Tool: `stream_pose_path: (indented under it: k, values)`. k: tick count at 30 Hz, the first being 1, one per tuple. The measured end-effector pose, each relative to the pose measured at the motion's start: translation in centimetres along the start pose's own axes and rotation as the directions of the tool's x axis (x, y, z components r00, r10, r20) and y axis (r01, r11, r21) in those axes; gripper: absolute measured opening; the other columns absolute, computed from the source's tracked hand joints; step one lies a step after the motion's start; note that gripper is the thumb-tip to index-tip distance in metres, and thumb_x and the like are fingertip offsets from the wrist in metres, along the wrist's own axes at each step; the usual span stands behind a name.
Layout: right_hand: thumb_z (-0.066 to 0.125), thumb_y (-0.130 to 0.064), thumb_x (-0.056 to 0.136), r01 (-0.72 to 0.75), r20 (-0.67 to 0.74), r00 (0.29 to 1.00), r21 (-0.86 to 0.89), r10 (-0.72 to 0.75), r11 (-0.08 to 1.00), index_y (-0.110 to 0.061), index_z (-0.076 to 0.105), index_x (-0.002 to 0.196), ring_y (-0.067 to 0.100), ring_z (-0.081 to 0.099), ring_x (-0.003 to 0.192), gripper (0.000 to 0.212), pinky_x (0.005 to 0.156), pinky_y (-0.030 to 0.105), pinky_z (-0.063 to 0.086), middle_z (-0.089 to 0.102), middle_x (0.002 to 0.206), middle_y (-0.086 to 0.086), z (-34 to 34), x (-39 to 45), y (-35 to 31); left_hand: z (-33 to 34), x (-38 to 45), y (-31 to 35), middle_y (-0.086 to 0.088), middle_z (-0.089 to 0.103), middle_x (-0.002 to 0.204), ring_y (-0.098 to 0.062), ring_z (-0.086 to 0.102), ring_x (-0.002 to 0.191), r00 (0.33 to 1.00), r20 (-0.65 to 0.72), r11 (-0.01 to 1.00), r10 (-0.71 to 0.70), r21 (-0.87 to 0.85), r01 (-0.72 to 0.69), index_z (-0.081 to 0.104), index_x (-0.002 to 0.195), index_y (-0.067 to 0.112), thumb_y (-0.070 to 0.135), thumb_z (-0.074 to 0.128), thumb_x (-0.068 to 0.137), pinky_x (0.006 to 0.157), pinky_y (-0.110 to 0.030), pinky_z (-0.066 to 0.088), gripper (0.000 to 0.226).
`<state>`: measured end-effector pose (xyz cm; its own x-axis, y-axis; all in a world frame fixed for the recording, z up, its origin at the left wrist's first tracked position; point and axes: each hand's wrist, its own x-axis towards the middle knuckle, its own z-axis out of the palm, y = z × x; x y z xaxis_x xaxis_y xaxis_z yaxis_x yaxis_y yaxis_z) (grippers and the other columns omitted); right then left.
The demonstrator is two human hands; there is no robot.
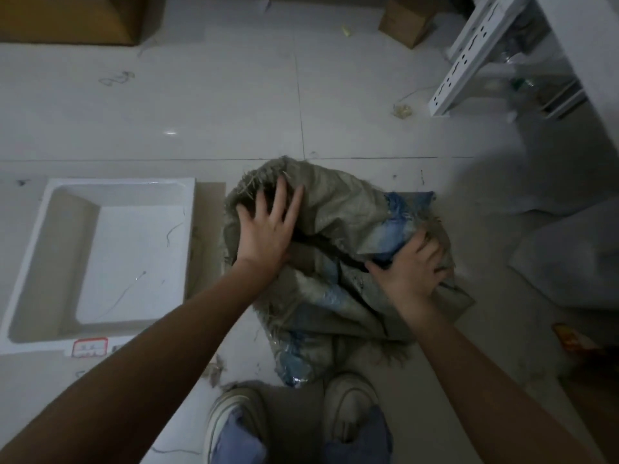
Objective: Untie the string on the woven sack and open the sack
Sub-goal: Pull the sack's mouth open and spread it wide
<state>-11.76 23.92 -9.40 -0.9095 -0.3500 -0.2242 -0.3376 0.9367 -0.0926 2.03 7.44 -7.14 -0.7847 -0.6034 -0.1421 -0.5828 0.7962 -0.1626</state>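
Note:
A grey-green woven sack (338, 209) with blue patches stands crumpled on the tiled floor just ahead of my shoes. Its frayed mouth gapes dark at the top left. My left hand (268, 226) lies spread on the left rim of the mouth, fingers straight, their tips at the dark opening. My right hand (413, 267) grips a bunched fold of the sack's right edge, fingers curled into the cloth. No string shows on the sack.
A white rectangular tray (50, 262) lies on the floor to the left. A white slotted metal rack (475, 51) stands at the upper right, cardboard boxes (405, 21) behind it. Pale sacks (569, 262) sit at the right. My shoes (348, 406) are below the sack.

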Motion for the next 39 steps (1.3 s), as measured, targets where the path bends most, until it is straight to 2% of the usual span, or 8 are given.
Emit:
stream_pose_path:
  k: [7, 10, 15, 20, 24, 33, 36, 39]
  values:
    - [0.075, -0.066, 0.053, -0.205, 0.150, 0.973, 0.222, 0.174, 0.953, -0.017, 0.008, 0.148, 0.038, 0.026, 0.137, 0.127, 0.108, 0.058, 0.023, 0.025, 0.148, 0.020, 1.4, 4.0, -0.1, 1.8, 4.7, -0.5, -0.019, 0.037, 0.143, -0.040, 0.044, 0.125, 0.961, 0.225, 0.973, -0.159, -0.129, 0.191, -0.009, 0.148, 0.036, 0.056, 0.061, 0.078, 0.101, -0.052, 0.036, 0.101]
    - [0.066, -0.049, 0.075, -0.071, 0.201, 0.978, 0.041, 0.061, 0.997, -0.017, 0.039, 0.134, 0.036, 0.039, 0.127, 0.072, 0.103, 0.051, 0.030, 0.042, 0.137, 0.019, 2.7, 5.0, -0.1, 2.4, 5.3, -0.5, -0.016, 0.047, 0.138, -0.038, 0.036, 0.129, 0.960, 0.217, 0.972, -0.177, -0.115, 0.205, 0.049, 0.134, 0.026, 0.034, 0.046, 0.090, 0.107, -0.048, 0.029, 0.045]
    - [0.043, -0.008, 0.091, -0.110, 0.294, 0.950, 0.627, -0.104, 0.771, -0.009, 0.057, 0.093, 0.023, 0.055, 0.082, 0.014, 0.067, 0.026, 0.042, 0.055, 0.088, 0.010, 1.5, 6.5, -0.3, 1.0, 4.3, -2.8, -0.018, 0.045, 0.130, -0.035, 0.037, 0.123, 0.977, 0.054, 0.904, -0.206, -0.372, 0.211, 0.066, 0.114, 0.006, 0.024, 0.050, 0.085, 0.105, -0.044, 0.032, 0.038]
    - [0.048, -0.002, 0.085, -0.269, 0.417, 0.863, 0.858, -0.285, 0.438, -0.006, 0.065, 0.092, 0.025, 0.063, 0.081, 0.019, 0.074, 0.030, 0.048, 0.068, 0.091, 0.010, -3.4, 8.0, -0.2, -2.1, 3.9, -6.0, -0.014, 0.062, 0.086, -0.029, 0.059, 0.087, 0.890, 0.335, 0.276, -0.310, -0.864, 0.421, 0.065, 0.076, 0.007, 0.016, 0.050, 0.087, 0.076, -0.032, 0.048, 0.020]
    - [0.044, -0.005, 0.092, -0.395, 0.457, 0.825, 0.887, -0.332, 0.239, -0.012, 0.064, 0.092, 0.013, 0.068, 0.064, 0.020, 0.061, 0.019, 0.055, 0.074, 0.071, 0.000, -4.6, 8.7, -1.4, -2.7, 3.5, -6.8, -0.010, 0.060, 0.077, -0.031, 0.058, 0.079, 0.738, 0.633, -0.268, -0.234, -0.772, 0.577, 0.061, 0.072, 0.013, 0.017, 0.054, 0.077, 0.072, -0.034, 0.050, 0.010]
    - [0.046, -0.037, 0.095, -0.642, 0.718, 0.686, 0.673, -0.116, 0.367, -0.008, 0.065, 0.103, 0.026, 0.063, 0.084, 0.036, 0.072, 0.030, 0.051, 0.067, 0.097, 0.011, -0.1, 8.3, -3.6, 1.4, 2.2, -5.5, -0.003, 0.058, 0.037, -0.017, 0.058, 0.033, 0.621, 0.775, -0.645, -0.117, -0.535, 0.546, 0.058, 0.044, 0.008, 0.014, 0.032, 0.093, 0.039, -0.018, 0.048, 0.056]
    - [0.045, -0.029, 0.094, -0.239, 0.357, 0.934, 0.612, 0.007, 0.754, 0.003, 0.056, 0.119, 0.033, 0.060, 0.104, 0.042, 0.085, 0.036, 0.049, 0.061, 0.117, 0.022, 0.8, 7.8, -4.3, 2.8, 2.0, -4.4, -0.012, 0.062, 0.075, -0.025, 0.059, 0.067, 0.519, 0.832, -0.554, -0.196, -0.531, 0.641, 0.058, 0.079, 0.005, 0.028, 0.036, 0.094, 0.067, -0.029, 0.051, 0.035]
    - [0.049, -0.011, 0.088, 0.415, -0.231, 0.909, 0.410, -0.348, 0.812, 0.002, 0.058, 0.096, 0.030, 0.055, 0.095, 0.018, 0.079, 0.040, 0.046, 0.058, 0.100, 0.020, -1.1, 5.7, -5.2, 4.3, 1.7, -4.6, -0.022, 0.054, 0.126, -0.037, 0.052, 0.114, 0.610, 0.646, 0.087, -0.458, -0.650, 0.755, 0.050, 0.124, -0.002, 0.044, 0.043, 0.090, 0.100, -0.045, 0.043, 0.057]
